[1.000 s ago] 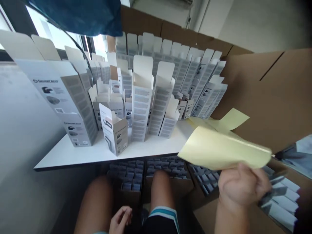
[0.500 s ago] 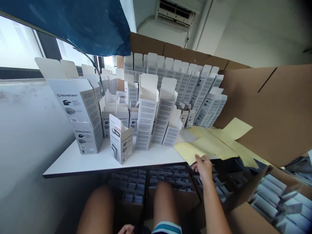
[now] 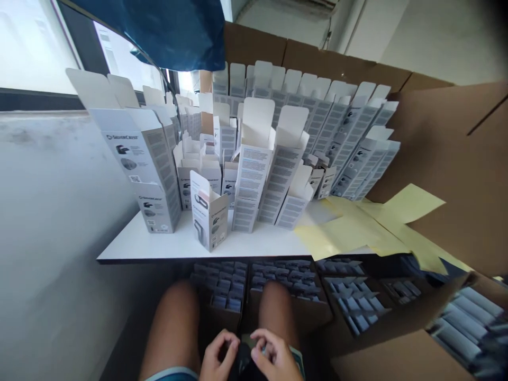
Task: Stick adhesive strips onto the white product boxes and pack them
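Low in front of my lap, my left hand (image 3: 220, 353) is closed, its thumb and index finger curled toward each other. Facing it is my right hand (image 3: 273, 353), also closed with bent fingers. A dark thing (image 3: 243, 360) shows between the two hands; I cannot make out its kind or whether either hand grips it. Ahead on the white table (image 3: 270, 246), a small open Silvercrest box (image 3: 209, 217) stands upright near the front edge. Taller stacks of open boxes (image 3: 250, 182) rise behind it, their flaps up.
Yellow paper sheets (image 3: 349, 230) cover the table's right part. Cartons packed with small boxes (image 3: 226, 288) sit under the table, and an open carton (image 3: 397, 354) stands at the right. Brown cardboard (image 3: 440, 137) walls the back and right; a white wall (image 3: 59, 211) is at left.
My right hand has let go of the yellow sheet and come down to my lap. My left hand has come further into view beside it. The view has tilted down.
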`<state>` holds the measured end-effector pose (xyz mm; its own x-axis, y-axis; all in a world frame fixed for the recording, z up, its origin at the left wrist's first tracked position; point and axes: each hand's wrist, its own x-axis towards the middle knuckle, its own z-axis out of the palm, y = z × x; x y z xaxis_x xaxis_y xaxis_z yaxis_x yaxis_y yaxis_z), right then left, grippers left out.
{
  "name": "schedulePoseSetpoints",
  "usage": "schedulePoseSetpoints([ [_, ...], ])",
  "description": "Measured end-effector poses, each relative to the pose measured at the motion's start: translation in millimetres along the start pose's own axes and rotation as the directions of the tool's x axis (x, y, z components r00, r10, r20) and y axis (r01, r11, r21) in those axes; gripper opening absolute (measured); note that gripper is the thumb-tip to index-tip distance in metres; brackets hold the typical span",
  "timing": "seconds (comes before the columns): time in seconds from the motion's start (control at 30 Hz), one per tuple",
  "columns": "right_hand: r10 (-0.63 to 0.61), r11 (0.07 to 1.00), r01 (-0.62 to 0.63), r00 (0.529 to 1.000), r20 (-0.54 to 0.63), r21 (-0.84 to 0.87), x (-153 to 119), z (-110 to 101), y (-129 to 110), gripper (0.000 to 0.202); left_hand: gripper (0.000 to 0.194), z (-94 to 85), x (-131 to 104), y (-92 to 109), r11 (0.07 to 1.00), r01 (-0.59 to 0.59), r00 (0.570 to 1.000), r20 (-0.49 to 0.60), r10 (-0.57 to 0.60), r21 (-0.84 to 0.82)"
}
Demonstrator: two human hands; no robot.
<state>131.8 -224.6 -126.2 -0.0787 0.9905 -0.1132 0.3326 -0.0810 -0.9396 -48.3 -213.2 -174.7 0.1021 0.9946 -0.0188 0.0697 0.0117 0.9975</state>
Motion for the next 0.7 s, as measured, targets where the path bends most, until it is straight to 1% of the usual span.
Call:
schedulePoseSetpoints([
  [0.03,0.008,1.000,-0.008,1.000,0.017,0.019,-2,9,3,0.042,0.042,-1.1,1,10,0.999,-0.038,0.999,0.015,0.038,0.036],
  [0.1,-0.002,1.000,0.002,1.000,0.008,0.028,-2,17,4,0.040,0.038,-2.0,3,27,0.992,-0.095,0.995,0.005,0.095,0.085],
  [0.17,-0.033,0.999,0.034,0.999,-0.026,0.027,0,16,-1,0.038,0.038,-1.8,4,38,0.986,-0.126,0.992,-0.002,0.127,0.107],
  [0.2,-0.050,0.998,0.051,0.998,-0.039,0.029,1,14,-5,0.040,0.037,-1.6,5,42,0.985,-0.136,0.991,-0.005,0.137,0.111],
  [0.33,-0.089,0.996,0.090,0.995,-0.039,0.022,2,6,-18,0.049,0.035,-2.3,4,49,0.986,-0.136,0.991,0.009,0.136,0.096],
  [0.4,-0.099,0.995,0.100,0.994,-0.056,0.016,2,2,-20,0.051,0.031,-4.2,4,50,0.990,-0.122,0.991,-0.039,0.125,0.068],
  [0.47,-0.105,0.994,0.108,0.990,-0.091,0.030,3,-3,-20,0.051,0.028,-7.9,5,55,0.991,-0.130,0.982,-0.132,0.134,0.043],
  [0.5,-0.106,0.993,0.111,0.988,-0.111,0.042,3,-6,-20,0.051,0.026,-10.8,8,59,0.987,-0.157,0.969,-0.184,0.162,0.041],
  [0.53,-0.106,0.992,0.114,0.986,-0.130,0.053,4,-9,-20,0.050,0.023,-14.4,12,66,0.978,-0.199,0.949,-0.238,0.206,0.055],
  [0.57,-0.108,0.991,0.118,0.983,-0.148,0.062,4,-11,-20,0.051,0.020,-18.7,19,75,0.965,-0.246,0.919,-0.294,0.261,0.087],
  [0.6,-0.112,0.990,0.124,0.981,-0.161,0.068,5,-14,-21,0.051,0.019,-23.6,28,86,0.945,-0.298,0.878,-0.352,0.326,0.133],
  [0.63,-0.118,0.989,0.132,0.978,-0.173,0.072,5,-15,-21,0.051,0.021,-28.9,38,99,0.920,-0.345,0.823,-0.411,0.393,0.188],
  [0.7,-0.134,0.986,0.151,0.972,-0.191,0.076,5,-17,-22,0.050,0.044,-40.3,65,126,0.862,-0.414,0.704,-0.498,0.507,0.292],
])
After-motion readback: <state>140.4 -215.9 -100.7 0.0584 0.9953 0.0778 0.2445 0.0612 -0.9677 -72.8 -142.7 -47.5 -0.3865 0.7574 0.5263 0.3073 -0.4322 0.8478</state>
